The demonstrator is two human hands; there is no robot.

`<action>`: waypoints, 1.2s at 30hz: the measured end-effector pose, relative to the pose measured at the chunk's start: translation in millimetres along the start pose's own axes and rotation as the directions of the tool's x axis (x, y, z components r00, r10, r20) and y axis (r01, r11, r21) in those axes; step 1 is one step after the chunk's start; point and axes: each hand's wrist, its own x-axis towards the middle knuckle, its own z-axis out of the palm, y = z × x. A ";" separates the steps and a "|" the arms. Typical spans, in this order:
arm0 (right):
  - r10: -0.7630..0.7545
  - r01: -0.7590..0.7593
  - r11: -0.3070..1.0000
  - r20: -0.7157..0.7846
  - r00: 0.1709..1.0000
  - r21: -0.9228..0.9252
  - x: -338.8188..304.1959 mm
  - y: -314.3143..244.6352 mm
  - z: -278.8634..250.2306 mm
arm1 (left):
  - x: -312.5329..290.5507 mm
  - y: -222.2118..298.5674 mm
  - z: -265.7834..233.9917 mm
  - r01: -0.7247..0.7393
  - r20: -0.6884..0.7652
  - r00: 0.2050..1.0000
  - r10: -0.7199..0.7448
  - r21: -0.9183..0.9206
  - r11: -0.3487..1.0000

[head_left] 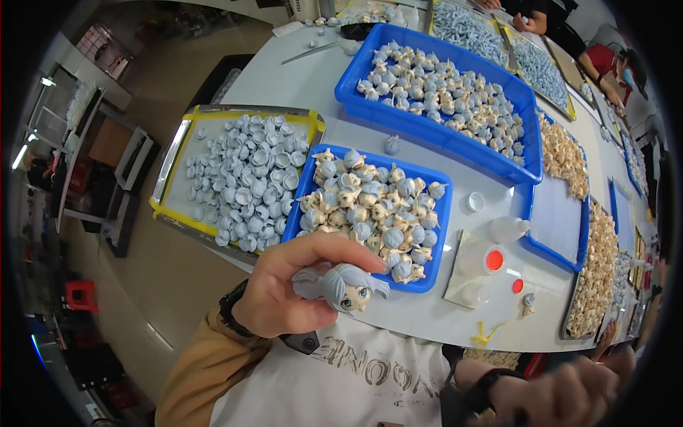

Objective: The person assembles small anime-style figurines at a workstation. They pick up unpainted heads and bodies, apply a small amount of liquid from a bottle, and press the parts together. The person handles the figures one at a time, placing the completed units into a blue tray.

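My left hand (274, 292) is closed around a small doll head (341, 286) with pale blue hair and painted blue eyes. Thumb and fingers grip its hair, and its face is turned to the right. Behind it, a small blue tray (442, 235) holds many similar heads, some showing cream parts. Low at the right, my right hand (569, 390) is smeared by motion, so its fingers and anything in them cannot be made out. It is off the table's near edge, apart from the doll head.
Left of the small tray, a yellow-edged tray (171, 167) holds pale blue hollow caps. A large blue bin (434, 135) of heads stands behind. A clear squeeze bottle (506, 229), a red-topped container (494, 261) and a small white cup (475, 202) stand right. Other people work at far right.
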 end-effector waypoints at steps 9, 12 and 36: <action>0.458 -0.436 0.883 -0.516 0.723 0.173 -59.0 57.8 -47.6 | -0.7 0.3 -2.8 0.013 -0.052 0.999 -0.016 -0.057 0.998; 0.573 -0.552 0.812 -0.438 0.692 0.191 -76.0 62.4 -53.2 | -1.2 -1.0 -2.1 -0.021 -0.058 0.998 0.014 -0.115 0.993; 0.608 -0.784 0.617 -0.676 0.417 0.071 -108.2 42.0 -66.8 | -19.4 -30.7 -16.1 -0.267 -0.038 0.962 0.269 -0.305 0.914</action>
